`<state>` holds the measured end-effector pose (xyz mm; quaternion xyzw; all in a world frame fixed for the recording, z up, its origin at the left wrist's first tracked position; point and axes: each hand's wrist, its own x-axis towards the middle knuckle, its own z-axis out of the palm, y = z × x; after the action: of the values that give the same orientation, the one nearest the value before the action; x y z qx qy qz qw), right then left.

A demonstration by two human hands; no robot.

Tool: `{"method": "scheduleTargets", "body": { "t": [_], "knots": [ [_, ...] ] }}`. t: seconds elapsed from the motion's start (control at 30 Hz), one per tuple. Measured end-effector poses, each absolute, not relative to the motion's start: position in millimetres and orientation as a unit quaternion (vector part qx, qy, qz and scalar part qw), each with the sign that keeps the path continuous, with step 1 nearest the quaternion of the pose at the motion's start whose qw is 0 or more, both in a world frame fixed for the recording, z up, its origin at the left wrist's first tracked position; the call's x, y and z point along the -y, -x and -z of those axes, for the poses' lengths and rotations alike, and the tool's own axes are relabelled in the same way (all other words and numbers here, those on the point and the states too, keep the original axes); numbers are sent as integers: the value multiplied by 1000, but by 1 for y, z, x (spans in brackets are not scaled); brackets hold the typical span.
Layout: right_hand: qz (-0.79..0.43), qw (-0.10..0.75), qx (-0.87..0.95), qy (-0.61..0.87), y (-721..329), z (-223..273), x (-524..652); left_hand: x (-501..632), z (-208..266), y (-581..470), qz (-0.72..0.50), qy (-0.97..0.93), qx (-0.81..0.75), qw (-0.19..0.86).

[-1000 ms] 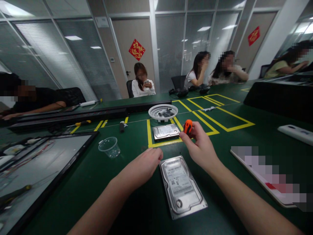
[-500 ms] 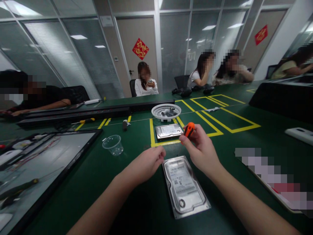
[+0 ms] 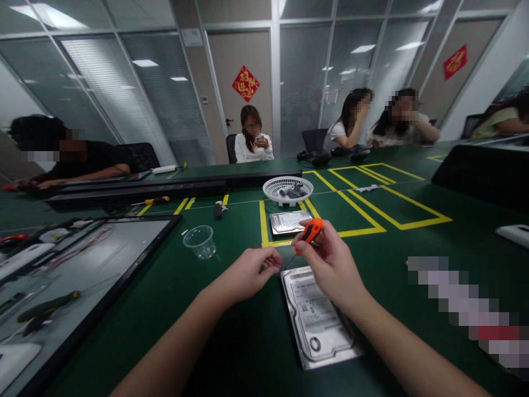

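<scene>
A silver hard drive (image 3: 316,314) lies label up on the green table before me. My right hand (image 3: 330,259) grips an orange and black screwdriver (image 3: 312,230) above the drive's far end. Its thin shaft slants down and left toward the far left corner; whether the tip touches is too small to tell. Close by that corner is my left hand (image 3: 258,268), thumb and fingers pinched together; anything between them is hidden. A second hard drive (image 3: 289,221) lies farther off inside a yellow taped outline, partly behind the screwdriver hand.
A clear plastic cup (image 3: 200,242) stands left of my hands. Beyond the second drive is a white basket (image 3: 288,187) with dark parts inside. A black-framed panel (image 3: 124,264) holding tools lies at left. Several people sit around the table.
My right hand has moved the screwdriver left and tilted it, its shaft now pointing at the drive's far left corner. My left hand stays by that corner. The view has turned slightly left.
</scene>
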<state>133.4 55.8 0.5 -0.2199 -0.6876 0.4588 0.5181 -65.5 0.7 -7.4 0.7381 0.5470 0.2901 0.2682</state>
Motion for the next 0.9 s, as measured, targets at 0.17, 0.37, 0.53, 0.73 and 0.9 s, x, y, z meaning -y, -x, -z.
{"method": "scheduleTargets", "body": {
  "t": [0.17, 0.37, 0.53, 0.73, 0.9],
  "knots": [
    [-460, 515, 689, 220, -130, -1, -55, 0, 8, 65, -284, -736, -542, 290],
    [-459, 503, 700, 217, -126, 5, -55, -2, 11, 67, -279, -739, -545, 281],
    [-452, 500, 705, 219, -125, 8, -56, -4, 15, 68, -281, -745, -540, 273],
    [-447, 493, 714, 216, -124, 8, -57, -5, 18, 69, -283, -746, -538, 272],
    [-437, 488, 723, 219, -122, 6, -59, -5, 19, 69, -284, -740, -542, 280]
  ]
}}
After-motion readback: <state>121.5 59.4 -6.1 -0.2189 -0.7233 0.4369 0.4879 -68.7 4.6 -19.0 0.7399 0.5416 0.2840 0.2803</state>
